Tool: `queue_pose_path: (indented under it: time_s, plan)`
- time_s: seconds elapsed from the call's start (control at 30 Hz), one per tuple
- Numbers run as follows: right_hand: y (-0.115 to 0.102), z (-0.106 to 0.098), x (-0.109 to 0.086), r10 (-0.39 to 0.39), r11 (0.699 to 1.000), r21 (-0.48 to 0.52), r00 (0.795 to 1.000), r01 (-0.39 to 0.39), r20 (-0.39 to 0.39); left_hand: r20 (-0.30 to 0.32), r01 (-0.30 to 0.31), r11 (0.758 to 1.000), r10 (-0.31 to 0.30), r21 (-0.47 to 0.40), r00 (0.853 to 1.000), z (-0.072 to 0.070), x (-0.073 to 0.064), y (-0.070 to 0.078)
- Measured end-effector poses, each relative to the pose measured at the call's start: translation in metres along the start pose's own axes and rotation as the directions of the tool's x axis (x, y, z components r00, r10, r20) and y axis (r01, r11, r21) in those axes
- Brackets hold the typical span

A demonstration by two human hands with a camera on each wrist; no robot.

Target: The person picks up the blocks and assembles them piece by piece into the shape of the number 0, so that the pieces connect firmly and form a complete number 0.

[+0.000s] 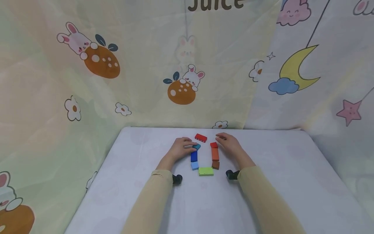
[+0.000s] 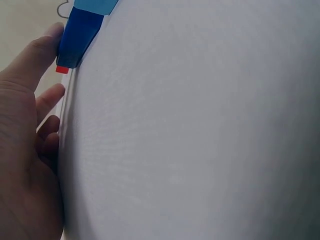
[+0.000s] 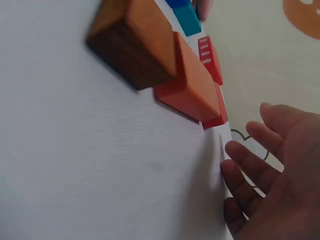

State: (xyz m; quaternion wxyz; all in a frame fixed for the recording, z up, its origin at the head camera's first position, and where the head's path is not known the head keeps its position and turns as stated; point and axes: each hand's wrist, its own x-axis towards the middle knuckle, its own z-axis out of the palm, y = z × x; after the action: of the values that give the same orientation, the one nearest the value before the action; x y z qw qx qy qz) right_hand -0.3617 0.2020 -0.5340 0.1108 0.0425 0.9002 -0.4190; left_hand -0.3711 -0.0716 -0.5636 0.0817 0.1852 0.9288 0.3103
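My left hand [image 1: 181, 148] pinches a small teal block [image 1: 197, 147] between thumb and fingers, at the far end of a left column. Below that block lie a dark blue block [image 1: 194, 156] and a light blue block [image 1: 194, 165]. To the right of a second column, my right hand [image 1: 230, 144] hovers with relaxed fingers, holding nothing. That column has a small red block [image 1: 214, 145], an orange block [image 3: 187, 80] and a brown block [image 3: 137, 42]. The left wrist view shows the left thumb by the dark blue block [image 2: 80, 35]; the teal block is hidden there.
A red block with white marks [image 1: 201, 138] lies beyond the columns, between the hands. Nearer the person, a lime green block [image 1: 206, 171] lies across between the column ends. The white table [image 1: 117, 195] meets a printed cloth backdrop [image 1: 146, 81] at its far edge.
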Motion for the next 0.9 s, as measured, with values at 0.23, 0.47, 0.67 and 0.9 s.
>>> queue_pose_path:
  time_s: [0.23, 0.47, 0.67, 0.9]
  plan:
    - [-0.019, 0.002, 0.019, 0.024, 0.998, -0.057, 0.998, -0.020, 0.065, 0.019, 0.005, 1.000, -0.005, -0.006, 1.000, 0.001, 0.000, -0.002]
    - [-0.030, 0.010, 0.030, 0.021, 0.996, -0.094, 0.995, -0.012, 0.101, 0.023, 0.015, 1.000, -0.015, 0.000, 1.000, 0.001, 0.001, -0.004]
    - [-0.038, 0.020, 0.033, -0.038, 0.977, -0.204, 0.989, 0.067, 0.145, 0.019, 0.004, 1.000, -0.004, -0.004, 1.000, 0.000, 0.001, -0.005]
    - [-0.043, 0.026, 0.036, -0.131, 0.905, -0.380, 0.976, 0.190, 0.175, 0.004, 0.000, 1.000, 0.000, -0.015, 1.000, 0.000, 0.002, -0.006]
